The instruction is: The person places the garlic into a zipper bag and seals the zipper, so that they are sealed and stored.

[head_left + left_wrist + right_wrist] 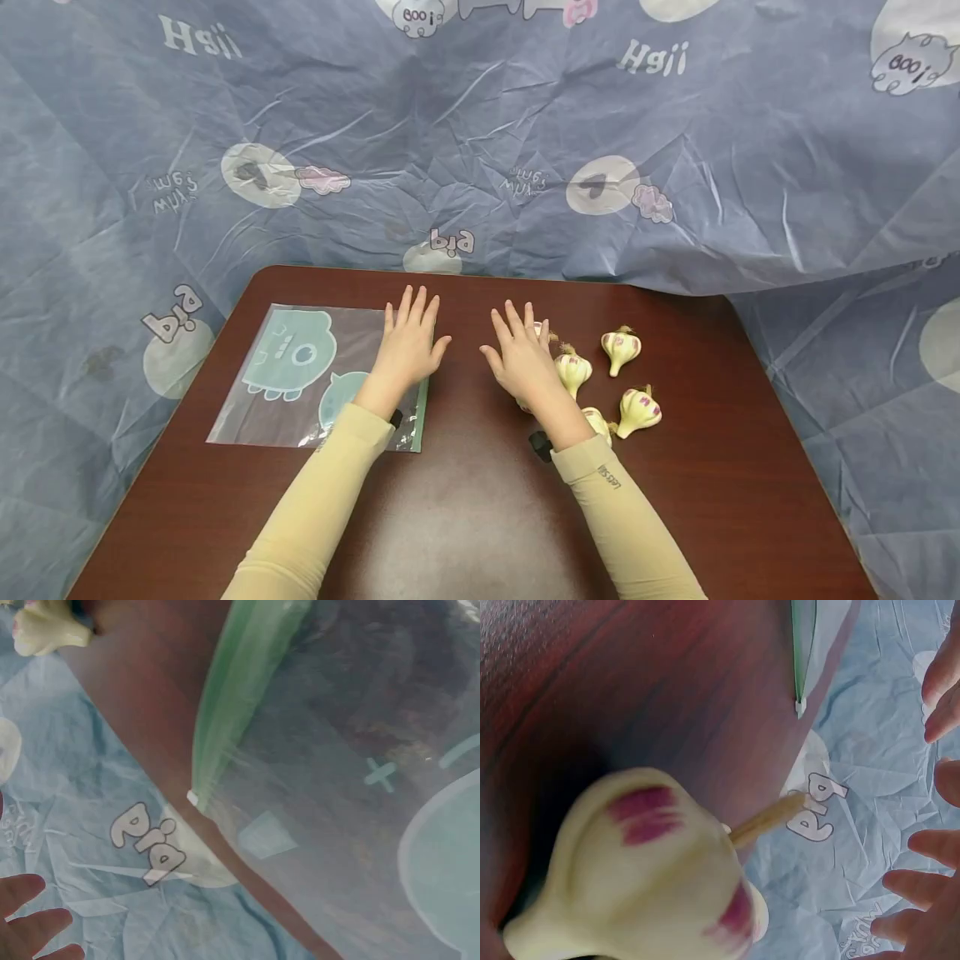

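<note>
My left hand [407, 346] is held with spread, straight fingers over the right part of a clear zip bag [300, 421] printed with pale blue cartoon figures. The bag lies flat, its green zip edge [244, 682] toward the table's middle. My right hand [525, 358], fingers also straight and apart, is beside and partly over several garlic bulbs [573, 371], hiding some of them. Close up in the right wrist view is one garlic bulb [645, 862] with purple patches. Neither hand holds anything.
Two more garlic bulbs, an upper one [621, 348] and a lower one [639, 412], lie farther right on the dark red-brown table [480, 517]. A blue-grey printed cloth [465, 167] hangs behind the table's far edge and around its sides.
</note>
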A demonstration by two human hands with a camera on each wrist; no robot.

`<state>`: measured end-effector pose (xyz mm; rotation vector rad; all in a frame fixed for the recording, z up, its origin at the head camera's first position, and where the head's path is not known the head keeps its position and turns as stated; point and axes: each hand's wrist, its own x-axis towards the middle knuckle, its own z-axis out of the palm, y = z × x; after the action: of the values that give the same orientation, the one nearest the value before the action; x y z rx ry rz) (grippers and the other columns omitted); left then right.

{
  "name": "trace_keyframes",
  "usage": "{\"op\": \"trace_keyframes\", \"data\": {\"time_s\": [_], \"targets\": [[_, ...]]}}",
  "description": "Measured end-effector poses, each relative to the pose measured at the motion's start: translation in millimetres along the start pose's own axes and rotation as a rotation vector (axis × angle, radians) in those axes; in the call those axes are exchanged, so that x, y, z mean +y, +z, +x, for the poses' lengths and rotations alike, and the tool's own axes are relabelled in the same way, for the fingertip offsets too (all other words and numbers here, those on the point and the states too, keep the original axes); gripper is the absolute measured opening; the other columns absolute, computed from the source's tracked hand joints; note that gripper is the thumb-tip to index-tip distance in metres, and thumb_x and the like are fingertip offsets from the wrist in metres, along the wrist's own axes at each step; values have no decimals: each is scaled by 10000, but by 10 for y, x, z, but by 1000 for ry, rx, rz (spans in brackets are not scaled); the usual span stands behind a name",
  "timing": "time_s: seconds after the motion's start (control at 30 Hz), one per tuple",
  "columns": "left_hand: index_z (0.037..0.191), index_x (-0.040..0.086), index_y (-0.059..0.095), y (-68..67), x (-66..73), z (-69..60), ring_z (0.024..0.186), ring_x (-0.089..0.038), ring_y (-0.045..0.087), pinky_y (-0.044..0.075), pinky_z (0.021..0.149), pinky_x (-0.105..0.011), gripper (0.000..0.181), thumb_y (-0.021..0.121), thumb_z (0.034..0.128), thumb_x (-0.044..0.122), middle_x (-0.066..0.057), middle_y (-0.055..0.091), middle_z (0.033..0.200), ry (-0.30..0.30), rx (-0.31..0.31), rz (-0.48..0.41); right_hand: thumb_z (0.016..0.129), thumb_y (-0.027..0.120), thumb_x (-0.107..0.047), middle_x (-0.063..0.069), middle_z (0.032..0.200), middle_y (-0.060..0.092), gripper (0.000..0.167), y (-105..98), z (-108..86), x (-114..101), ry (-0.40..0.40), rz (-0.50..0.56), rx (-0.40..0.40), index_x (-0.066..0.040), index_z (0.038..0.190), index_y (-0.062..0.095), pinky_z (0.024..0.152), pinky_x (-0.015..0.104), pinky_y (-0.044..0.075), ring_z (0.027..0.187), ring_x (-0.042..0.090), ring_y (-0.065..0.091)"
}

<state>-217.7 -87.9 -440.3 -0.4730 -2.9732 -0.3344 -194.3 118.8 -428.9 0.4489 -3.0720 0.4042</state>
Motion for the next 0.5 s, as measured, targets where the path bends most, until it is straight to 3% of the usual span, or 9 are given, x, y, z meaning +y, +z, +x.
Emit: {"op": "trace_keyframes", "data": {"time_s": [0.23, 0.5], "targets": [[1540, 54, 275, 49, -54, -55, 1519, -372, 116, 165, 1193, -623, 687, 534, 993, 380, -198, 203, 1617, 6, -32, 7, 1035, 459, -423, 161, 1625, 208, 620, 134, 2, -42, -33, -4, 26, -101, 1542, 305, 1165, 675, 158, 1507, 423, 79], [1525, 38, 306, 131, -136, -100, 1518, -366, 130, 185, 1197, -602, 686, 563, 981, 366, -196, 207, 1617, 2, -55, -5, 1036, 476, -388, 161, 1626, 205, 613, 268, -19, -104, -57, 7, -14, -85, 1540, 303, 1172, 666, 152, 1509, 414, 78]]}}
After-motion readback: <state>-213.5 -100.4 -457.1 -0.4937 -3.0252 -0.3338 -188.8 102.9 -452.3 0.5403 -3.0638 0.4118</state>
